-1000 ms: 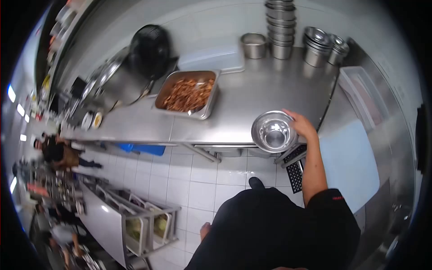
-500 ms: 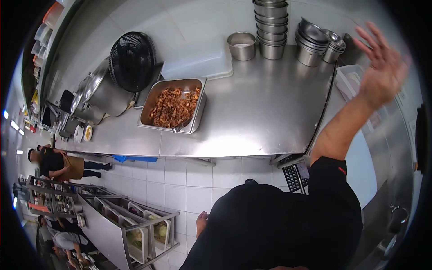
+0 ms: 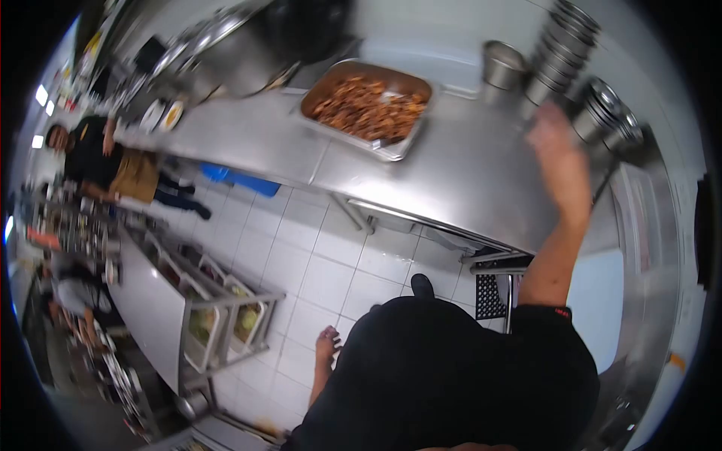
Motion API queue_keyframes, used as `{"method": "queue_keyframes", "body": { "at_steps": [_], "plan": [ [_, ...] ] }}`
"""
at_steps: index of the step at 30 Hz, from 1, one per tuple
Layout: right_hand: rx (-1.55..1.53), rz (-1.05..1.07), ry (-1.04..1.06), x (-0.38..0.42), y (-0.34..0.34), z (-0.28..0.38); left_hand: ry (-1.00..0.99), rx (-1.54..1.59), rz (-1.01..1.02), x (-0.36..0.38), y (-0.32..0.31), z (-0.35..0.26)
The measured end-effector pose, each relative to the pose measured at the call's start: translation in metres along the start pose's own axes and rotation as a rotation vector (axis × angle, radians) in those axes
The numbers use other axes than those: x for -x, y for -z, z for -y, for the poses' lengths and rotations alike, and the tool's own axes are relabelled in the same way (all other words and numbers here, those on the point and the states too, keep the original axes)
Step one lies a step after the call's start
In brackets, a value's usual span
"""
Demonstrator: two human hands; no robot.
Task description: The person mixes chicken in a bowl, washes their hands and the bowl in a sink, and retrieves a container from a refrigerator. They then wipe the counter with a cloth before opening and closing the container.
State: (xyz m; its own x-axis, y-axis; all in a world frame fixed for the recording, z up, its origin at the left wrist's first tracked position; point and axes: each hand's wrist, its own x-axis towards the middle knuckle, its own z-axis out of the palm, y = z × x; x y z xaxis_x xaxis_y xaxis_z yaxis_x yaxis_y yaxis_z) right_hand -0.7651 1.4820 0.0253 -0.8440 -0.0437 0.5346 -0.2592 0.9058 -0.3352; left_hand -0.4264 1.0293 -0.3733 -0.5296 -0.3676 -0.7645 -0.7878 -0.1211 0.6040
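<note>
The person is standing at the steel counter (image 3: 466, 180) with the right hand (image 3: 558, 154) stretched out over its far right end, and what matters most here is where the stacked metal bowls lie from that hand. The tall leaning stack of bowls (image 3: 562, 46) is sitting just beyond and slightly above the fingertips, its long axis running up and away toward the wall, while a second, shorter cluster of bowls (image 3: 608, 113) is lying just to the right of the hand, near the counter's corner. The right hand is by far the nearer one to both stacks. It is blurred, fingers pointing away from the body, palm facing down toward the counter, the forearm reaching straight out from the black sleeve; it looks loose and empty, though the blur is making it hard to tell for certain. The left hand (image 3: 327, 347) is hanging low beside the body over the tiled floor, well apart from the counter, holding nothing. A tray of browned food (image 3: 367, 105) is sitting further left, and a single steel pot (image 3: 502, 66) is standing beside the tall stack.
</note>
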Motion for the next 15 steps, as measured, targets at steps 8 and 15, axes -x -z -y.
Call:
{"method": "queue_keyframes", "body": {
  "at_steps": [8, 15],
  "plan": [
    [-0.393, 1.406, 0.415, 0.183, -0.229, 0.138, 0.222, 0.379, -0.223, 0.042, 0.041, 0.105],
    [0.032, 1.634, 0.587, 0.297, -0.440, -0.010, 0.320, 0.604, -0.404, 0.092, 0.041, 0.171]
  ]
}}
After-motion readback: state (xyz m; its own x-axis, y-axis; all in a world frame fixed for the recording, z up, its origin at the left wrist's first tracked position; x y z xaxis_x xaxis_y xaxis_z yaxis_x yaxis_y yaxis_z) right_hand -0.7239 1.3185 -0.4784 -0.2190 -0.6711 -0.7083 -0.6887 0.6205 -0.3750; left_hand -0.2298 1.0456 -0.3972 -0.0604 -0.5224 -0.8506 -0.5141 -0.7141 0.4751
